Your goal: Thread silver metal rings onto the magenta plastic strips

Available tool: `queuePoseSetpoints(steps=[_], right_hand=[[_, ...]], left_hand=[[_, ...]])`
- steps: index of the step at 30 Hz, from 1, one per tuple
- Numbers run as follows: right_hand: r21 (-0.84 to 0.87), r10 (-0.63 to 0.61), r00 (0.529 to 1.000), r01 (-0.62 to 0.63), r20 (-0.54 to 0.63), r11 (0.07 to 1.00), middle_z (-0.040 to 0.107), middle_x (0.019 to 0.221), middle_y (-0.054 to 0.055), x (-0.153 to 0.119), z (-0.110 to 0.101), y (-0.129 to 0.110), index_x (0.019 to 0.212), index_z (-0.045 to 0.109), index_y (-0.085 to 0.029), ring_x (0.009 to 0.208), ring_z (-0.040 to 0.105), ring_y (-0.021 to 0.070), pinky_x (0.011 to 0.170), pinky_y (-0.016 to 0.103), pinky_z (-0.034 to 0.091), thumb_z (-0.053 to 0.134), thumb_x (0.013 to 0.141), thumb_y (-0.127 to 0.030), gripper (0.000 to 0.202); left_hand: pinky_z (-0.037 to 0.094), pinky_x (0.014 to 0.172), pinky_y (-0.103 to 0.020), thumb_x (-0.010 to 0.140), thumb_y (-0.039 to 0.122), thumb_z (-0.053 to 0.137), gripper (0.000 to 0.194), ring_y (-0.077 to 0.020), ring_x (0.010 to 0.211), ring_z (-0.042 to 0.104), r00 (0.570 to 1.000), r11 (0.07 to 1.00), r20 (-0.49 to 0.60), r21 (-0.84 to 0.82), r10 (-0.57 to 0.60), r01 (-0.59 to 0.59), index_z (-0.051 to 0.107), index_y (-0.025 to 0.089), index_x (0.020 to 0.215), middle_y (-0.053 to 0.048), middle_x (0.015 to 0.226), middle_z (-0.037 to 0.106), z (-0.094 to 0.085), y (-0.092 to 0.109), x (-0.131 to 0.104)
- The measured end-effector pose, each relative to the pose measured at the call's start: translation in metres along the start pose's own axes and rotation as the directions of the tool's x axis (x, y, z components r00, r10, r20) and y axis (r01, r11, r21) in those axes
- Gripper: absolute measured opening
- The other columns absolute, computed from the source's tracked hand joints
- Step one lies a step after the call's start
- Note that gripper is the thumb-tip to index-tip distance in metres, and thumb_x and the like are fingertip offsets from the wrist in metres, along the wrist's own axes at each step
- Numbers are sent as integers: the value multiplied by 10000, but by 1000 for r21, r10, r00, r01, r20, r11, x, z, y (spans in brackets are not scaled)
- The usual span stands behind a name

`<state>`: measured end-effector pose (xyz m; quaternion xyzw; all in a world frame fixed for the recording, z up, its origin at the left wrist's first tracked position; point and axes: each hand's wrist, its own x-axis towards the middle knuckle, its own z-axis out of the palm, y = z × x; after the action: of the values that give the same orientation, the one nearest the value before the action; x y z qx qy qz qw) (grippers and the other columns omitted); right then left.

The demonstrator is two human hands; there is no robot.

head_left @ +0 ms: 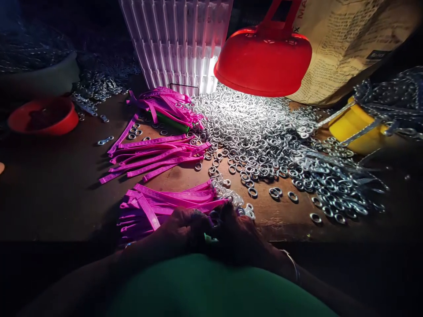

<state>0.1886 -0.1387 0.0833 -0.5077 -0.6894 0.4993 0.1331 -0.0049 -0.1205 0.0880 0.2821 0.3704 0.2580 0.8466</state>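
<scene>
At the table's front edge my left hand (pixel 185 229) and my right hand (pixel 236 231) meet, fingers closed and deep in shadow. Between the fingertips is a small dark ring (pixel 214 216); which hand grips it I cannot tell. Just behind and left of my hands lies a bundle of pink straps (pixel 148 211), with small whitish metal links (pixel 231 193) at its right end. More pink straps (pixel 155 156) lie farther back. A big heap of metal rings (pixel 257 132) spreads over the wooden table (pixel 82 189).
A red lamp (pixel 264 61) hangs low over the rings, beside a ribbed translucent panel (pixel 185 44) and a printed sack (pixel 343 48). At left are a red bowl (pixel 66 119) and a pale basin (pixel 62 75). A yellow container (pixel 357 127) stands at right.
</scene>
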Motion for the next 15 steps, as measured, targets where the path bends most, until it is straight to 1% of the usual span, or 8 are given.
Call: queuePoseSetpoints(steps=[2,4,6,7,9,11,15], right_hand=[[91,-52,998,49,33,995,639,789,16,7,1,5,1064,471,-202,666,535,140,554,236,355,504,884,-401,271],[148,-146,988,138,44,979,611,747,3,15,2,11,1010,450,-188,600,473,110,525,227,340,464,893,-374,220],[143,-215,976,208,36,968,588,731,7,20,1,15,929,433,-184,587,422,98,524,228,333,428,891,-313,135],[122,-234,971,228,39,966,577,724,11,21,0,16,885,421,-184,589,404,96,525,230,330,427,881,-285,101],[76,-241,968,235,68,969,546,701,8,21,-3,13,821,392,-188,583,374,91,512,230,311,435,859,-243,80],[52,-231,962,226,148,973,514,689,-8,20,-6,7,829,380,-185,564,352,81,489,221,288,469,822,-203,91],[-49,-146,941,168,305,985,483,699,-27,22,-10,-6,903,395,-168,551,362,73,469,204,270,547,743,-145,222]], left_hand=[[358,484,-167,733,465,740,375,-67,518,486,1000,1000,-3,-4,25,-25,642,104,717,4,591,560,-2,-5,0],[390,510,-181,724,464,748,373,-83,545,519,999,1000,-40,-15,7,-7,647,107,754,-8,622,584,-4,-8,2],[406,518,-195,690,475,770,399,-92,542,525,997,1000,-78,-10,-29,28,642,99,735,-11,609,582,-7,-9,5],[402,510,-197,676,474,779,409,-90,528,516,996,999,-75,4,-38,38,637,92,711,-11,594,573,-9,-9,6],[371,476,-189,658,448,795,406,-79,494,485,998,998,-20,33,-55,56,623,80,657,-8,561,547,-10,-8,8],[326,441,-181,631,400,814,384,-64,456,444,996,996,34,36,-79,78,603,80,607,3,522,513,-11,-6,9],[279,414,-178,627,337,812,364,-52,426,398,992,993,45,23,-114,113,546,99,556,25,487,459,-12,-7,7]])
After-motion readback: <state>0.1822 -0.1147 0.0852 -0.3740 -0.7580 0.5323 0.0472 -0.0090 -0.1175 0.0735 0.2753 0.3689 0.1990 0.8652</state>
